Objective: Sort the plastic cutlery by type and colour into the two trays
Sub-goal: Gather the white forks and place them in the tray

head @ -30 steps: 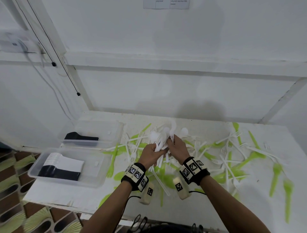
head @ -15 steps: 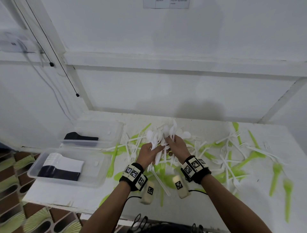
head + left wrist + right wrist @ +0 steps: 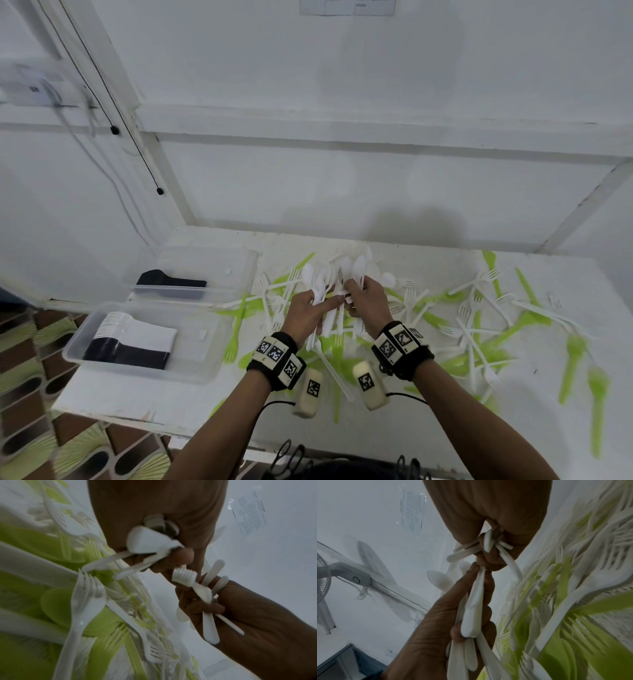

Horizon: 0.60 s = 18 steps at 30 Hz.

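Both hands have lifted slightly. Left hand [image 3: 305, 317] and right hand [image 3: 368, 303] each clutch white spoons [image 3: 342, 274], seemingly merging bundles; trays [image 3: 205, 371] at nine o'clock.

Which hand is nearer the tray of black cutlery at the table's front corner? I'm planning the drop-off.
Left. The left hand is on the near tray's side; the right hand is beyond it.

Paper sheet [image 3: 347, 7] on wall, fan [image 3: 327, 582], black cords [image 3: 113, 129].
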Motion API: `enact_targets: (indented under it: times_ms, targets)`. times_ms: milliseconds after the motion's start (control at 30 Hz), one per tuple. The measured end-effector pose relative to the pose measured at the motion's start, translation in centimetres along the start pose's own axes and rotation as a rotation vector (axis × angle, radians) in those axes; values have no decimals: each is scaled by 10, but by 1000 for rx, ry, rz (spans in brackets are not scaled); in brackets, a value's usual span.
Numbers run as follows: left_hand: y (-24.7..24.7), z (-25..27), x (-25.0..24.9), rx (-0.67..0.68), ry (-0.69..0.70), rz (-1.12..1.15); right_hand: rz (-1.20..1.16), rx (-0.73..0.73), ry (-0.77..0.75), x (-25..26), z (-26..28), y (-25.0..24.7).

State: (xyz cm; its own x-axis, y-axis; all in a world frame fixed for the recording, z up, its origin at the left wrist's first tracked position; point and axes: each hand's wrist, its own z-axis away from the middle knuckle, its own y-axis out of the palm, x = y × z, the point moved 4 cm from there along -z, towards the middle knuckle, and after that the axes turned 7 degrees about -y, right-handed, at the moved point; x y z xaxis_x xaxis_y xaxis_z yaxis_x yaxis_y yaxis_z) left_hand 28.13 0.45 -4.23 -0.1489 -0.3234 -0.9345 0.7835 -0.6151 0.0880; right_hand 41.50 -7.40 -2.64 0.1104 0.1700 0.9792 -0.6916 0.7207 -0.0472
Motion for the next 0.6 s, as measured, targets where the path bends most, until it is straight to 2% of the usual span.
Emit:
enact_targets:
  times_ms: [100, 167, 300, 467, 600]
  targets:
    - [-1, 1, -9, -12, 9, 23, 1, -76, -6, 3, -1, -6]
    - [-2, 1, -13, -32, 22, 20, 76, -109, -68, 7, 0, -10]
    - [-4, -3, -8, -113, 32, 3, 205, -29, -213, 11, 7, -6]
    - [4, 2, -1, -183, 74, -99, 236, -27, -246, 6, 8, -3]
    - [5, 6, 1, -141, 44, -88, 284, 1, -255, 5, 8, -3]
